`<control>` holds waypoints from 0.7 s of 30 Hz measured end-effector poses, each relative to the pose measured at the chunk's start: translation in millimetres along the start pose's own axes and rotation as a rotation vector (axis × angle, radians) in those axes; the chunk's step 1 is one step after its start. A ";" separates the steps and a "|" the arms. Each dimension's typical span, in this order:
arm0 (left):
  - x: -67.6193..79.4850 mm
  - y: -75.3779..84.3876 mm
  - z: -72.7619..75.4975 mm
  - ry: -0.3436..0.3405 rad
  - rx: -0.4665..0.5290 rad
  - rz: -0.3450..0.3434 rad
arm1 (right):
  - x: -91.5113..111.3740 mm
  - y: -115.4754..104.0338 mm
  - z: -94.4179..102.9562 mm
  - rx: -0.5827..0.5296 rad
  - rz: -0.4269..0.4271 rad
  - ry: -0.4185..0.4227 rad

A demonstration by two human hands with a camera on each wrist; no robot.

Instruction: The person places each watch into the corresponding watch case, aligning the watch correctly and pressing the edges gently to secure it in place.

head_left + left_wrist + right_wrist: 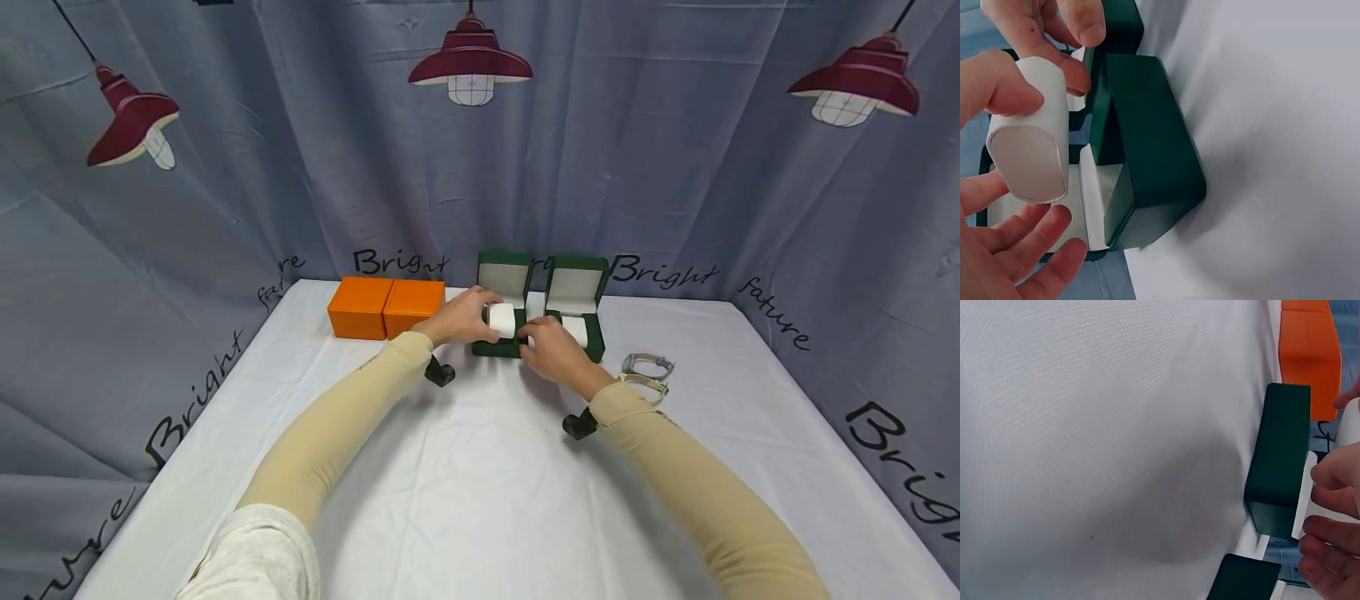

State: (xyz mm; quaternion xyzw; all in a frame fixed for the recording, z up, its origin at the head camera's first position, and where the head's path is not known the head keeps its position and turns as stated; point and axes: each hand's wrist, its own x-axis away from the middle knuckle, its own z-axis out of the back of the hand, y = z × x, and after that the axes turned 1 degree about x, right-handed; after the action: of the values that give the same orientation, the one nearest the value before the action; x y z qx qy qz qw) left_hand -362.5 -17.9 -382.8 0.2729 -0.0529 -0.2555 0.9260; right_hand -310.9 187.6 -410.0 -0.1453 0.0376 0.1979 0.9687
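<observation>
Two green watch boxes stand with lids raised at the table's back. Over the left green watch box, my left hand holds a white watch cushion, thumb on top and fingers spread beneath. The cushion sits tilted above the white-lined inside of the box. At that box's right side wall, my right hand bends its fingers over the edge, thumb outside and a finger close to the cushion's far end. The right green watch box, just beside this hand, has a white cushion inside.
Left of the boxes sit two closed orange boxes side by side. Two wristwatches lie on the white tablecloth right of the right hand. A grey printed curtain hangs behind the table.
</observation>
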 end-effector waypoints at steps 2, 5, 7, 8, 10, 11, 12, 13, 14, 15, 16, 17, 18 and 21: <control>1.4 0.7 -0.1 -0.005 0.023 -0.009 | 1.6 -0.5 0.8 0.000 -0.002 0.003; 3.0 0.8 -0.1 -0.012 0.057 -0.021 | 3.6 -0.7 2.2 -0.003 -0.003 0.009; 3.3 -0.1 -0.2 -0.010 0.068 -0.029 | 4.8 -0.5 3.3 -0.003 0.000 0.015; 3.4 -0.8 -0.1 -0.005 0.073 -0.031 | 5.5 -0.5 4.0 -0.005 0.003 0.020; 3.8 -2.4 0.2 0.004 0.081 -0.034 | 7.5 0.0 5.7 0.000 0.014 0.029; 4.1 -3.0 0.6 0.009 0.082 -0.035 | 8.9 0.1 6.7 0.002 0.019 0.032; 4.6 -3.4 1.0 0.011 0.085 -0.034 | 10.5 0.5 7.7 0.003 0.028 0.036; 5.4 -3.7 1.5 0.011 0.091 -0.033 | 12.6 1.1 8.7 0.004 0.035 0.040; 6.3 -3.9 1.9 0.012 0.095 -0.032 | 15.1 1.9 9.8 0.002 0.042 0.041; 7.3 -3.7 2.3 0.012 0.097 -0.033 | 17.7 2.7 10.8 0.000 0.048 0.043; 8.2 -3.4 2.7 0.012 0.098 -0.034 | 20.6 3.5 12.0 -0.007 0.052 0.047; 9.2 -2.9 3.1 0.012 0.099 -0.035 | 23.6 4.7 13.2 -0.013 0.055 0.050; 10.1 -2.4 3.4 0.012 0.097 -0.038 | 26.7 6.1 14.4 -0.018 0.059 0.055; 12.5 -0.6 4.3 0.024 0.080 -0.053 | 35.6 10.2 18.2 -0.023 0.059 0.071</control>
State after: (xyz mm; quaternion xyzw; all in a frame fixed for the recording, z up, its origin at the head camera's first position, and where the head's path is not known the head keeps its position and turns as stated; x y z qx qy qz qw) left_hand -353.0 -26.6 -380.0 0.3140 -0.0445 -0.2743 0.9079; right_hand -281.9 215.3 -400.0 -0.1623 0.0740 0.2212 0.9588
